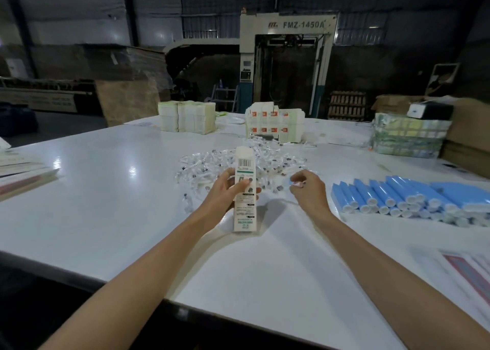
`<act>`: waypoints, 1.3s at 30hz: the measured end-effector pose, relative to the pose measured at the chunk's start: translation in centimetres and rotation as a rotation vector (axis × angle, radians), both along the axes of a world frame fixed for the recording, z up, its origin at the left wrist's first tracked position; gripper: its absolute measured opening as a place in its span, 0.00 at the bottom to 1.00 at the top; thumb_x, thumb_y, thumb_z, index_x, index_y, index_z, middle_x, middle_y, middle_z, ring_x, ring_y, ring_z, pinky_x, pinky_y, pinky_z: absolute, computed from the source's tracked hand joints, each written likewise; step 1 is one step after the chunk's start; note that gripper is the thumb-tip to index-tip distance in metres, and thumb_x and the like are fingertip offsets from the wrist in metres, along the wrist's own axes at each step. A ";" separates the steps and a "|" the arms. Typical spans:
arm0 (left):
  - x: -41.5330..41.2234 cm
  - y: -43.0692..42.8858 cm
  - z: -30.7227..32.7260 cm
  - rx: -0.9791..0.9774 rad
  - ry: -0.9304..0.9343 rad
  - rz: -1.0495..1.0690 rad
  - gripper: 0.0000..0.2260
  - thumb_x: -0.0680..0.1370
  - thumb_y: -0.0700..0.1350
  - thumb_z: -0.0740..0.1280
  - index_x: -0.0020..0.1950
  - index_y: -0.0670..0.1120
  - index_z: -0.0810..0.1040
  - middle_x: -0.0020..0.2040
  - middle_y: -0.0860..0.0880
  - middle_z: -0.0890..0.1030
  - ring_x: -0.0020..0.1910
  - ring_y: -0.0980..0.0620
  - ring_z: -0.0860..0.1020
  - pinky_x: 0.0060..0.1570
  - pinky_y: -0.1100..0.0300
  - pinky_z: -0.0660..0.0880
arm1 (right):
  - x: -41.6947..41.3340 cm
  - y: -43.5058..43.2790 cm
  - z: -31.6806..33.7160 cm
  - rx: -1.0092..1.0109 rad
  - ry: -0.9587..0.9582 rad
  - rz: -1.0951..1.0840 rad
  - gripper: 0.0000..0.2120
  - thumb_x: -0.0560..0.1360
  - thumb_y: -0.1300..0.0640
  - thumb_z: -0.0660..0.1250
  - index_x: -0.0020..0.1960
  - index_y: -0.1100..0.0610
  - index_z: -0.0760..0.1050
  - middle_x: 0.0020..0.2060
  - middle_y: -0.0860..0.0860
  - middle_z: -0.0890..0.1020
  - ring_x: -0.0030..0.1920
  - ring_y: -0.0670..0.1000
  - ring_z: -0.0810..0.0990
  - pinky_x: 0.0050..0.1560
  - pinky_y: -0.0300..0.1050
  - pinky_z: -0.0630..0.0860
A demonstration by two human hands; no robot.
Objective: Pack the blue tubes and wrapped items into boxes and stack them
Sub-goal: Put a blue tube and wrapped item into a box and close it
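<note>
My left hand (228, 188) grips a tall white printed box (244, 206) that stands upright on the white table (106, 190); its top end is open. My right hand (307, 188) hovers just right of the box with fingers pinched on a small wrapped item (297, 183). Behind both hands lies a spread pile of small clear-wrapped items (270, 161). To the right, a heap of blue tubes with white caps (408, 196) lies on the table. A stack of packed boxes (275, 124) stands at the far middle.
Bundles of flat white cartons (187, 119) stand at the far left of the table, a wrapped bundle (408, 135) and brown cartons (466, 132) at the far right. Printed sheets lie at the left edge (23, 174) and near right (466, 270). A large machine (286, 63) stands behind.
</note>
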State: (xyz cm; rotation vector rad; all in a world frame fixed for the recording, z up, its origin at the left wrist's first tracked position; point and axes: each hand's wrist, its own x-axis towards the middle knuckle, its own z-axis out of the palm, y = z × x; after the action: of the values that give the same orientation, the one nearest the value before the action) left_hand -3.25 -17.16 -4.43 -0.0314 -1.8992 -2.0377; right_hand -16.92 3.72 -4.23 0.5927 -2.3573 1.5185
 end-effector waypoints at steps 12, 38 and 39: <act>-3.8 9.2 1.2 -0.059 -0.019 -0.131 0.20 0.80 0.43 0.76 0.72 0.45 0.78 0.62 0.47 0.88 0.60 0.45 0.86 0.56 0.46 0.85 | 2.3 6.7 8.3 -0.503 0.180 -0.052 0.06 0.83 0.60 0.68 0.59 0.56 0.73 0.48 0.51 0.82 0.41 0.46 0.82 0.47 0.41 0.81; -3.0 9.8 0.5 -0.063 0.064 -0.176 0.17 0.81 0.49 0.77 0.67 0.48 0.78 0.61 0.46 0.87 0.59 0.43 0.86 0.57 0.46 0.85 | 4.6 4.5 8.5 0.105 0.306 0.149 0.04 0.79 0.55 0.73 0.48 0.56 0.83 0.49 0.49 0.82 0.55 0.49 0.76 0.56 0.42 0.72; -3.0 9.8 0.5 -0.065 0.064 -0.174 0.17 0.81 0.49 0.77 0.67 0.48 0.78 0.61 0.46 0.87 0.59 0.43 0.86 0.57 0.46 0.85 | 4.6 4.5 8.3 0.127 0.312 0.135 0.05 0.80 0.55 0.72 0.49 0.57 0.83 0.52 0.50 0.80 0.59 0.50 0.73 0.59 0.42 0.69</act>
State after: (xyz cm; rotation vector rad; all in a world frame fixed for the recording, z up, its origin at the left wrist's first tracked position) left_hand -6.22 -7.38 -3.92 -0.2850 -1.9835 -2.0567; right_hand -12.31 8.22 4.03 0.9613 -2.2188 1.2275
